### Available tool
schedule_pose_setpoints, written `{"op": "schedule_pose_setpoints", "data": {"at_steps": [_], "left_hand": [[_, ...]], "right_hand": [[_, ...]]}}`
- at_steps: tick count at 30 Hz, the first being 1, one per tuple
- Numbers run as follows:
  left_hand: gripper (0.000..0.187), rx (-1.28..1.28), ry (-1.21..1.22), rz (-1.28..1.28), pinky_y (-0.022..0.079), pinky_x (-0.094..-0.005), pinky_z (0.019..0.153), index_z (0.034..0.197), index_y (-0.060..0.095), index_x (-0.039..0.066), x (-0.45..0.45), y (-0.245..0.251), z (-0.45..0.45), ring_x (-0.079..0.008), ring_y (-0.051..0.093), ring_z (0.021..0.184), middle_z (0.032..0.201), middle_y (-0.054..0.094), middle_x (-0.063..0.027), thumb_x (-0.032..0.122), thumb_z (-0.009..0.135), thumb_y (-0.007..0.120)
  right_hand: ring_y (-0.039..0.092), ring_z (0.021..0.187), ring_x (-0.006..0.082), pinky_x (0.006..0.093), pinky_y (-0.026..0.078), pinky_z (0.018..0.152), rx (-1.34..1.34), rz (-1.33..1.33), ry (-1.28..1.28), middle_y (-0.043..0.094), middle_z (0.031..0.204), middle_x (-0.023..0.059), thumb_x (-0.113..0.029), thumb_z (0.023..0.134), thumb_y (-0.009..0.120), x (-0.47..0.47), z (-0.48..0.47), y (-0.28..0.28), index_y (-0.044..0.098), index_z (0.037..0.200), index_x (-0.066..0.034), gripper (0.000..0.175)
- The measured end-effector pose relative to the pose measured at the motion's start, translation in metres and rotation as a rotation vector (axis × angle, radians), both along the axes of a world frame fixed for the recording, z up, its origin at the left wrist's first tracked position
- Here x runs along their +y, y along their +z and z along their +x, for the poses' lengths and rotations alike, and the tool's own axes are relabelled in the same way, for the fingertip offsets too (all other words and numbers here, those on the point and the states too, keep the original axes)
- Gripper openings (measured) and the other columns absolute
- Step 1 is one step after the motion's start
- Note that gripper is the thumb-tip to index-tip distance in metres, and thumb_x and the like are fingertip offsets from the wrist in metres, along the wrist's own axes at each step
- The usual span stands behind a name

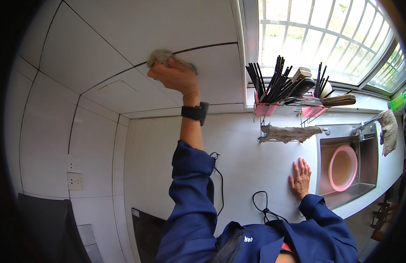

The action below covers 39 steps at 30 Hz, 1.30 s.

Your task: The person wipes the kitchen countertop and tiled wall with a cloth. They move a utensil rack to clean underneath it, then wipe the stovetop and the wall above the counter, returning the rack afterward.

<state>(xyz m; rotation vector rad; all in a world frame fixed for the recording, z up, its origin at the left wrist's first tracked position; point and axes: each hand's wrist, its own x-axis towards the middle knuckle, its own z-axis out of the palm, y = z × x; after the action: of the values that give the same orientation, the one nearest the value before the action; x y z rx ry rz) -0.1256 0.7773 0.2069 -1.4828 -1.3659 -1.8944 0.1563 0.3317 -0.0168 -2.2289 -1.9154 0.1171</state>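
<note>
My left hand (173,76), wearing a black wristband (194,112), is raised against the white tiled wall (209,72). It grips a greyish cloth (161,56), which is pressed on the tiles across a dark joint line; hand and cloth are slightly blurred. On the white countertop (249,157), my right hand (300,177) rests palm down with its fingers extended, just left of the sink, and holds nothing. Both arms have dark blue sleeves.
A wire rack (288,100) holds black chopsticks and knives by the barred window, with a rag (290,133) hanging below. A pink-rimmed basin (343,168) sits in the steel sink (367,189). Another rag (388,131) drapes over the faucet (364,126). A black hob (147,230) lies lower left.
</note>
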Motion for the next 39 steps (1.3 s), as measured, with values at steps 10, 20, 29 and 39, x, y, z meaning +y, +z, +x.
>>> {"op": "schedule_pose_setpoints", "data": {"at_steps": [10,20,29,39], "left_hand": [[0.022,0.702,-0.187,0.23,0.041,-0.0379,0.058,0.101,0.054,0.022,-0.013,-0.068,0.004,-0.025,0.049,0.076,0.083,0.043,-0.0071,0.012,0.083,0.061],[0.016,1.211,-0.539,-0.195,0.05,-0.0355,0.065,0.098,0.06,0.016,-0.047,-0.156,-0.029,-0.0208,0.055,0.094,0.098,0.053,-0.0028,0.015,0.083,0.063],[0.023,0.608,-0.399,-0.216,0.051,-0.0399,0.069,0.106,0.055,0.003,-0.063,-0.037,-0.037,-0.0299,0.055,0.09,0.1,0.053,-0.0116,0.006,0.085,0.064],[0.028,0.694,-0.336,0.187,0.043,-0.0425,0.074,0.114,0.057,0.017,-0.028,-0.059,0.037,-0.0274,0.051,0.088,0.101,0.053,-0.0081,0.019,0.087,0.066]], "right_hand": [[0.023,0.144,0.0375,0.0512,0.015,0.117,-0.013,-0.042,0.014,0.027,0.154,0.02,-0.026,0.083,0.059,0.001,0.0,-0.001,0.038,0.145,-0.0086,0.067],[0.026,0.143,0.0363,0.0509,0.017,0.116,-0.001,0.018,0.013,0.03,0.153,0.0192,-0.028,0.083,0.06,0.0,-0.001,0.002,0.041,0.143,-0.0094,0.066],[0.025,0.143,0.0339,0.0489,0.017,0.117,0.022,0.012,-0.025,0.031,0.152,0.0171,-0.028,0.085,0.059,-0.004,-0.003,0.006,0.041,0.143,-0.01,0.064],[0.025,0.143,0.0343,0.0494,0.017,0.117,0.009,-0.014,-0.021,0.031,0.153,0.0177,-0.03,0.086,0.059,0.0,0.001,0.004,0.042,0.142,-0.0109,0.062]]}}
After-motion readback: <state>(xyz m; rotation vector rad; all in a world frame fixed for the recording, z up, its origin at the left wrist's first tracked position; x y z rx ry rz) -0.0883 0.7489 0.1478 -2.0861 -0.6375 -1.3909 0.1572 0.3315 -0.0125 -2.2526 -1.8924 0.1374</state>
